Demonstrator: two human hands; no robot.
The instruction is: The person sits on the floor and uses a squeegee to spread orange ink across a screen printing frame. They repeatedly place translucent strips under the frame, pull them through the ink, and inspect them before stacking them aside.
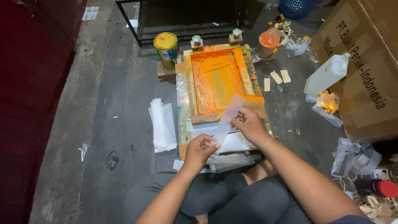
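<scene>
Strip (229,117): translucent plastic, long and narrow, held slantwise in the air over the near edge of the frame (219,79). Left hand (200,150) fingers (210,143) curled shut, pinching the strip's lower end. Right hand (248,123) fingers (237,120) pressed together on the strip's middle, thumb on top.

Frame: wooden, flat on the floor (107,95), its screen and rim thick with orange ink; two small clamps at its far side.

Sheets (232,143): white, lying under the frame's near edge, beneath both hands.

Stack (162,123): clear plastic pieces, left of the frame, well apart from the hands.

Can (166,49): yellow tin with an ink-smeared lid, at the frame's far left corner.

Bag (269,39): plastic, holding orange ink, at the frame's far right corner.

Jug (327,74): white, right of the frame, leaning against a cardboard box (365,62).

Legs (215,197): crossed, in grey cloth, on the near side of the frame.
</scene>
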